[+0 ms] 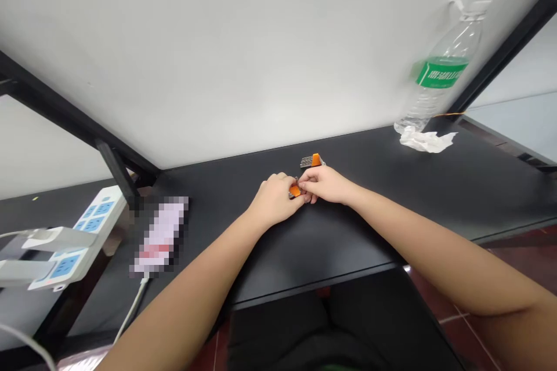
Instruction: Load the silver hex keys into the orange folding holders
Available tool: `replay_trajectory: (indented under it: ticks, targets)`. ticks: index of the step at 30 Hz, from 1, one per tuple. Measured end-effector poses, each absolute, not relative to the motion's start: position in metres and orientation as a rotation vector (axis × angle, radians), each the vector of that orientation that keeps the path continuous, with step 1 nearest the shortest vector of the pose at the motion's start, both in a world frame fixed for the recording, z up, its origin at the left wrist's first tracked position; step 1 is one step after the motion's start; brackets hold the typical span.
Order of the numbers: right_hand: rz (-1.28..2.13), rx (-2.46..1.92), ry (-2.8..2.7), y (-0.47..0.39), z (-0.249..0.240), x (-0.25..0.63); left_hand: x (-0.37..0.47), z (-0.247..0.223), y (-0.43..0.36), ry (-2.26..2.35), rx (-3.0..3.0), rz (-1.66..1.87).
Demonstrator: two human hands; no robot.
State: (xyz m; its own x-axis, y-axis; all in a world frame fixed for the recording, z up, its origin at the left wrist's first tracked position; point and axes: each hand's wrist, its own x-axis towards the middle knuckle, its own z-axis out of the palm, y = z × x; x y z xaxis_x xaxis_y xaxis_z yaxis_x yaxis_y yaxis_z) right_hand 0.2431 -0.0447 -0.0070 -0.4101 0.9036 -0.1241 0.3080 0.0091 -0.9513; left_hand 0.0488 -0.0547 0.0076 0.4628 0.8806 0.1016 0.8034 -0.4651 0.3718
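My left hand (278, 197) is closed around a small orange piece (295, 191) with a bit of metal showing at its edge. Its fingers hide most of the piece. My right hand (324, 184) meets it from the right, thumb and fingers pinched together at the piece's right side. Whatever lies between those right fingertips is too small and covered to make out. Just beyond the hands, a row of several thin metal rods with an orange band (315, 159) lies on the black desk (348, 243).
At the back right stands a clear plastic bottle (442, 72) with a green label, a crumpled white tissue (426, 140) at its base. To the left lie a blurred-out phone-like object (163, 232) with a white cable (133, 307) and a white power strip (87, 243) holding plugs. A wall rises behind.
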Motion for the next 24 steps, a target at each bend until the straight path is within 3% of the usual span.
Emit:
replay_trajectory:
  ticks: [3, 12, 20, 24]
  targets:
    - [1.550, -1.163, -1.721, -0.045, -0.005, 0.243, 0.046, 0.006, -0.050, 1.327, 2.377, 0.400]
    - [1.382, -1.213, -1.823, -0.046, -0.005, 0.241, 0.026, 0.015, -0.038, 0.964, 2.251, 0.309]
    - [1.243, -1.301, -1.894, -0.042, -0.006, 0.243, 0.024, 0.009, -0.033, 1.276, 2.324, 0.288]
    - [1.087, -1.366, -1.949, -0.041, -0.002, 0.244, 0.021, 0.010, -0.031, 1.192, 2.284, 0.309]
